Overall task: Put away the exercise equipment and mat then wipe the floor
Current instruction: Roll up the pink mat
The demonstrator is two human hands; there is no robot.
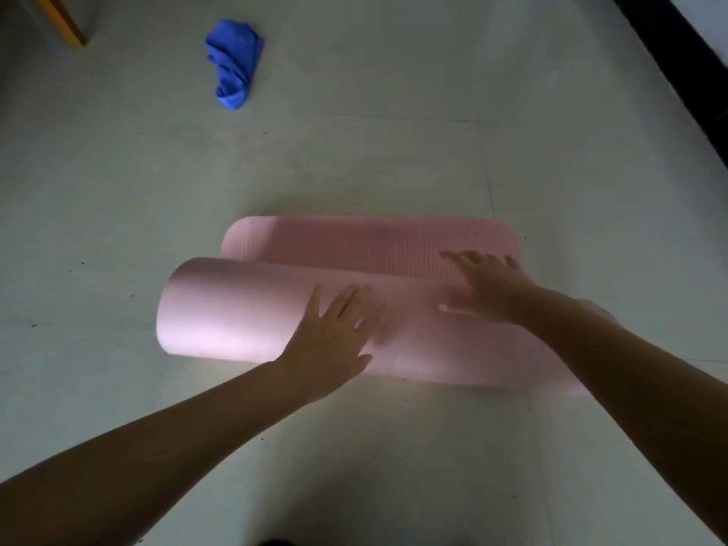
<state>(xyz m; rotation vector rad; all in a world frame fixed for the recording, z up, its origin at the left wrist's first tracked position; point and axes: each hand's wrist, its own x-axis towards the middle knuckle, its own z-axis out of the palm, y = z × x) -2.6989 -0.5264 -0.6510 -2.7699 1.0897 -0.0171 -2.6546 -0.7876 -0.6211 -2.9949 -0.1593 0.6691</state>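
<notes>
A pink exercise mat (236,313) lies on the pale floor, mostly rolled into a thick roll. A short flat stretch of the mat with rounded corners extends beyond the roll. My left hand (335,336) rests flat on top of the roll near its middle, fingers spread. My right hand (488,285) presses flat on the roll's far upper side towards the right, fingers spread over the edge where the flat part begins. Neither hand grips anything. A crumpled blue cloth (234,63) lies on the floor at the far left.
The pale tiled floor (118,191) shows small dark specks. A yellow wooden leg (67,21) stands at the top left corner. A dark baseboard (685,76) runs along the wall at the top right.
</notes>
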